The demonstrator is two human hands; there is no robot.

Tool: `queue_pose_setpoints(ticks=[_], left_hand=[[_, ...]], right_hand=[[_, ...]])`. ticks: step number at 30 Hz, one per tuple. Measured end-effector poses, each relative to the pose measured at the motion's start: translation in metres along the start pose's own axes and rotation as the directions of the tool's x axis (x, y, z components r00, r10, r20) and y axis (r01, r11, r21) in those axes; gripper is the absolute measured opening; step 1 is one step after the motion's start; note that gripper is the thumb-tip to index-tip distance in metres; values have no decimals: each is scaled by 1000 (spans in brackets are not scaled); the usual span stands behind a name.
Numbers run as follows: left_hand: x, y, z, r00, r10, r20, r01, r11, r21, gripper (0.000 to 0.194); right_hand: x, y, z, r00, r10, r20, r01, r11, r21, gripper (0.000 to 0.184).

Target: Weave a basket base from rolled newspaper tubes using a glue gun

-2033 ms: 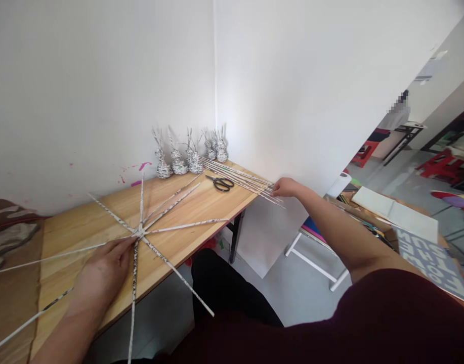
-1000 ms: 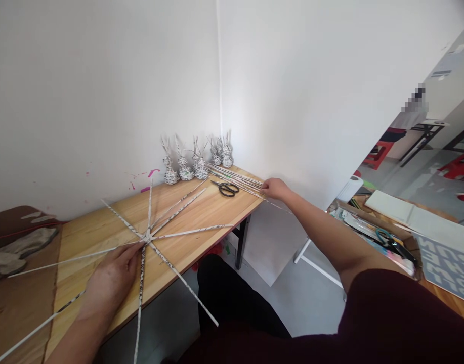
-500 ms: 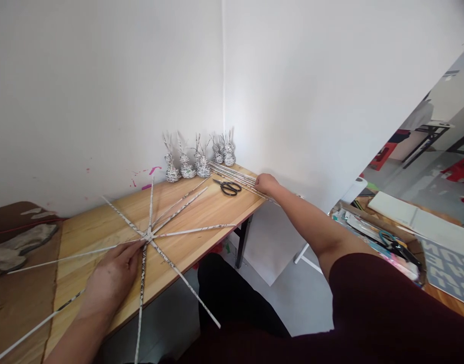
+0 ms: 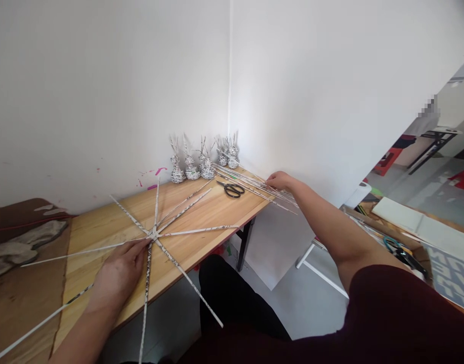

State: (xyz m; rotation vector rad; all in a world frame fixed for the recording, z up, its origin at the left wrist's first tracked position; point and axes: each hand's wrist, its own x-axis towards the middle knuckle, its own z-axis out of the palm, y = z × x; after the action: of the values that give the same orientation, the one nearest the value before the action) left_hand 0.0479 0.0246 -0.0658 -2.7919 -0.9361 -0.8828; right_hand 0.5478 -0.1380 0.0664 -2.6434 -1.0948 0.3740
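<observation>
Several rolled newspaper sticks cross at one centre and spread out like a star (image 4: 196, 231) over the wooden table. My left hand (image 4: 120, 268) is closed on this star close to its centre, pinching it near the tabletop. Farther off, my right hand (image 4: 280, 181) reaches to a bundle of loose paper sticks (image 4: 250, 181) at the table's far right end. Its fingers are closed together on a paper stick at the bundle. Black-handled scissors (image 4: 232, 189) lie just left of the bundle.
Several woven paper figures (image 4: 192, 167) with upright ends stand against the wall in the corner. A grey cloth (image 4: 30, 247) lies on brown cardboard (image 4: 27, 303) at the left. To the right is a box of tools (image 4: 406, 253) beside an open notebook (image 4: 398, 215).
My right hand has shifted slightly right, and the sticks in the bundle are more spread out. My left hand keeps its grip on the star; the whole view has turned a little.
</observation>
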Motion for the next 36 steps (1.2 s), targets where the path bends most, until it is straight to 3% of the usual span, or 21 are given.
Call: queue_pose_setpoints(ticks=[2,4,6,8,10,13,16,19,24,30,36], left_hand=[[0,1,-1,1000,-1,6,1,1000,10,41],[0,2,-2,1000,-7,10,7,1000,31,41],[0,3,-3,1000,-9,4,9,999,41,42],[0,5,-4,1000,-10,1,10,999,40,42],[1,8,-5,1000,-18,12,18,999,32,42],[3,12,-8,998,-46,39,46,999,11,41],[5,19,-12,994,-85,68,85,996,7,39],[6,24,-16,991,-116,69,116,993,3,38],[8,28,-17,989,-134,69,133,991,14,36],[7,29,-17,989,-124,82,124,992,5,34],[8,33,-22,982,-140,127,133,989,56,34]], right_hand=[[-10,5,0,1000,-10,14,9,993,116,22],[-18,7,3,999,-29,44,10,924,383,16],[-26,4,9,992,-78,98,-13,717,697,2],[-34,-4,15,976,-159,148,-50,500,865,15],[-43,-19,22,952,-249,176,-68,391,918,21],[-58,-49,33,913,-376,157,-35,312,950,18],[-71,-84,42,878,-469,94,22,236,971,19],[-81,-117,52,871,-490,-25,118,159,980,23],[-92,-158,70,838,-521,-161,283,164,945,27],[-93,-186,88,802,-523,-288,445,203,873,25],[-83,-188,115,799,-550,-243,456,290,841,25]])
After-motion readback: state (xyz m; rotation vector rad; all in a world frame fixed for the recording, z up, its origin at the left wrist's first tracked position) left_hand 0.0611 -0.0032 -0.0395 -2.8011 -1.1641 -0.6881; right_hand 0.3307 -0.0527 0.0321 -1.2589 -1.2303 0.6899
